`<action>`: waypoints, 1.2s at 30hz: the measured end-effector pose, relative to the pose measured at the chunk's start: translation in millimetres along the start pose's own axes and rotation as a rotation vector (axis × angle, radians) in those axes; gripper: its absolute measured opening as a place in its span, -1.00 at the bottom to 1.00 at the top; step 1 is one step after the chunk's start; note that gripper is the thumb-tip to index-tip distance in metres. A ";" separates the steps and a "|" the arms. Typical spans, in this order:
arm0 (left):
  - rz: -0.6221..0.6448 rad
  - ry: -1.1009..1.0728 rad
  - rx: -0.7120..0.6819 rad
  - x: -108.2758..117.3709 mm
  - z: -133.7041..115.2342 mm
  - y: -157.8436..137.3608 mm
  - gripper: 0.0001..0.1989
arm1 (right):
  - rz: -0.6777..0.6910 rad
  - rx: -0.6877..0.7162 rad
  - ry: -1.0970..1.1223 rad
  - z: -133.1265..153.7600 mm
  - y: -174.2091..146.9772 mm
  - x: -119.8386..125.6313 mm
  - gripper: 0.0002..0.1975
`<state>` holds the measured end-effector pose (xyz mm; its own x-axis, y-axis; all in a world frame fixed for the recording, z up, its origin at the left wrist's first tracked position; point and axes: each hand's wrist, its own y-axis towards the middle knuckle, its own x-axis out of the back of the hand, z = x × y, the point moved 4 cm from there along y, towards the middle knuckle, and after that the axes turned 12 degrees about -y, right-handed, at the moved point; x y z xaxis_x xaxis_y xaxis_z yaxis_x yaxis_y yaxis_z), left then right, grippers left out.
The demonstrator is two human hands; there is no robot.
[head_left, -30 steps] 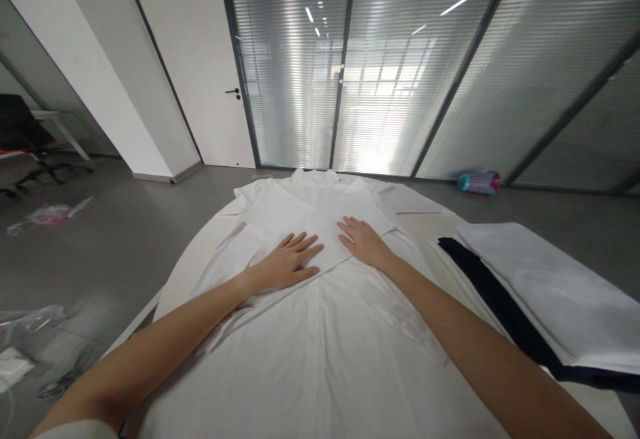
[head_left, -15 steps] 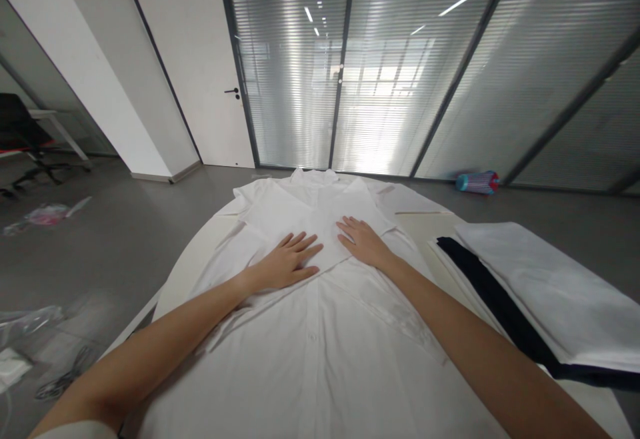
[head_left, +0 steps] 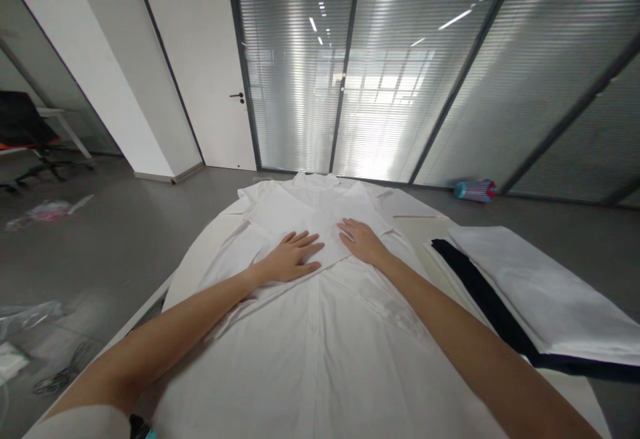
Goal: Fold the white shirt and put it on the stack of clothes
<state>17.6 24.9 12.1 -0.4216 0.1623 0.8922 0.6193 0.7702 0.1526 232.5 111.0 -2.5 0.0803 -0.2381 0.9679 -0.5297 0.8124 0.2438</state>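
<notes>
A white button-up shirt (head_left: 320, 332) lies spread out flat on a white table (head_left: 200, 252), collar at the far end, both sleeves folded in across the chest. My left hand (head_left: 290, 260) presses flat on the folded left sleeve, fingers spread. My right hand (head_left: 361, 240) rests flat on the folded right sleeve just beside it. Neither hand holds anything.
A stack of folded white and dark cloth (head_left: 530, 292) lies on the table's right side. A blue and red cylinder (head_left: 473, 191) lies on the floor by the glass wall. Plastic bags (head_left: 30, 319) and a pink packet (head_left: 45, 211) litter the floor at left.
Both hands stay flat on the shirt in the same place. The view has shifted slightly; nothing on the table has moved.
</notes>
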 end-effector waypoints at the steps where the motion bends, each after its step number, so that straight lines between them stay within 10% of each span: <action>1: -0.004 0.000 0.000 -0.2 0.2 -0.1 -0.38 | 0.010 0.010 -0.001 -1.8 -1.8 0.1 -0.45; 11: -0.026 0.017 -0.015 -3.3 1.8 -3.4 -0.36 | 0.085 -0.185 -0.143 -63.2 -36.2 -6.0 -0.39; 36: -0.012 0.017 -0.005 -4.9 6.1 -6.7 -0.36 | 0.052 -0.194 -0.084 -59.1 -36.7 -3.5 -0.47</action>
<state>11.5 22.7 4.0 -0.4176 0.1419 0.8975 0.6177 0.7688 0.1659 301.6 113.4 -11.2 -0.0179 -0.2296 0.9731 -0.3579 0.9102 0.2082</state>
